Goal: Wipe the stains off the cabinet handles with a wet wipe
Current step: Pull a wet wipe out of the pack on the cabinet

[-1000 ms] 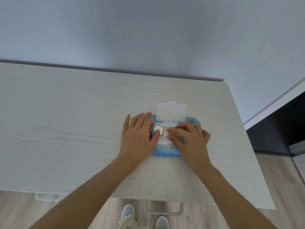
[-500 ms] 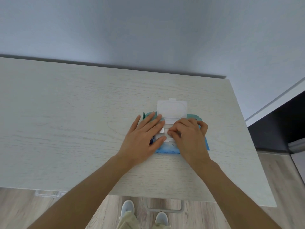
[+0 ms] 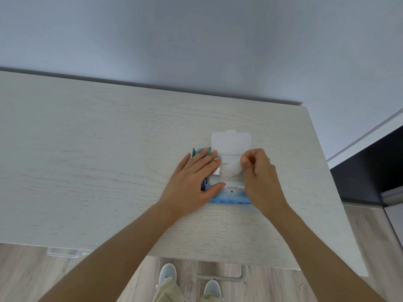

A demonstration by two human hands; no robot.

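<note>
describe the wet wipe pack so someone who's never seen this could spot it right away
On the pale wood-grain cabinet top, toward its right end, lies a flat blue and teal wet wipe pack. The left hand presses on it while the right hand pinches a white wipe at its opening. Its white plastic flip lid stands open toward the wall.

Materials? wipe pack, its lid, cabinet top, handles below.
Wipe pack: soft printed plastic film, by its slight sheen and crinkled edge. Lid: rigid translucent white plastic, moulded tab. Cabinet top: pale wood-grain surface, matte, probably laminate. Handles: clear or frosted, likely acrylic; too blurred to be sure.
</note>
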